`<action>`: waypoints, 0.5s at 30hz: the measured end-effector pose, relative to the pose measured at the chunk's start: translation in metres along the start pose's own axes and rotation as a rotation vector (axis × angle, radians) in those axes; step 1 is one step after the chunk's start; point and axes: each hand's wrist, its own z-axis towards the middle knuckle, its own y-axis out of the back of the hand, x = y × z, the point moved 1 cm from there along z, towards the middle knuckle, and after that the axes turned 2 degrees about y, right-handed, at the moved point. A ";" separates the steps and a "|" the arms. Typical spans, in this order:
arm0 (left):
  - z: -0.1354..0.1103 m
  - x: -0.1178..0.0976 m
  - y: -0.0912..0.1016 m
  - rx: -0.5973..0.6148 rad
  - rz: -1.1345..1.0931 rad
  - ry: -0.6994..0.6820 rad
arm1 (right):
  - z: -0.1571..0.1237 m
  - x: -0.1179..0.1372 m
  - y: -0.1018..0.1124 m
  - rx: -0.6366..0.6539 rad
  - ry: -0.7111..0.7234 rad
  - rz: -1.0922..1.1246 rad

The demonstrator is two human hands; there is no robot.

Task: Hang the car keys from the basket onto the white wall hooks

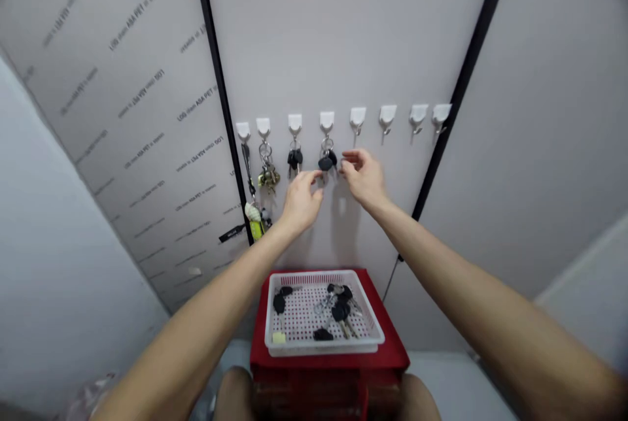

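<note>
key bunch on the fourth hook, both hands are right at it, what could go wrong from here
1. Both the left hand and right hand work at the key bunch on a small white hook; a hard tug might pull the hook off the wall.
2. If the bunch slips, it might miss the white tray below.
3. The left hand is close to the neighbouring bunch and could knock it loose.

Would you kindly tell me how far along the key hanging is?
Three hooks on the left already carry keys. The left hand and right hand are at the key bunch on the fourth hook. Four hooks to the right are bare, and several keys lie in the white tray.
</note>
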 end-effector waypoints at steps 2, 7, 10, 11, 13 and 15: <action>-0.039 0.020 -0.014 0.101 -0.046 0.058 | -0.044 -0.017 0.002 0.194 -0.005 -0.079; -0.144 0.072 -0.062 0.446 0.027 0.340 | -0.157 -0.063 0.002 1.007 -0.029 -0.372; -0.175 0.087 -0.080 0.594 0.098 0.387 | -0.188 -0.078 0.002 1.063 0.024 -0.599; -0.179 0.090 -0.083 0.615 0.125 0.396 | -0.192 -0.079 0.001 1.063 0.037 -0.637; -0.178 0.091 -0.088 0.623 0.193 0.413 | -0.198 -0.079 -0.002 1.084 0.029 -0.645; -0.174 0.092 -0.091 0.622 0.275 0.425 | -0.201 -0.076 -0.005 1.115 -0.006 -0.589</action>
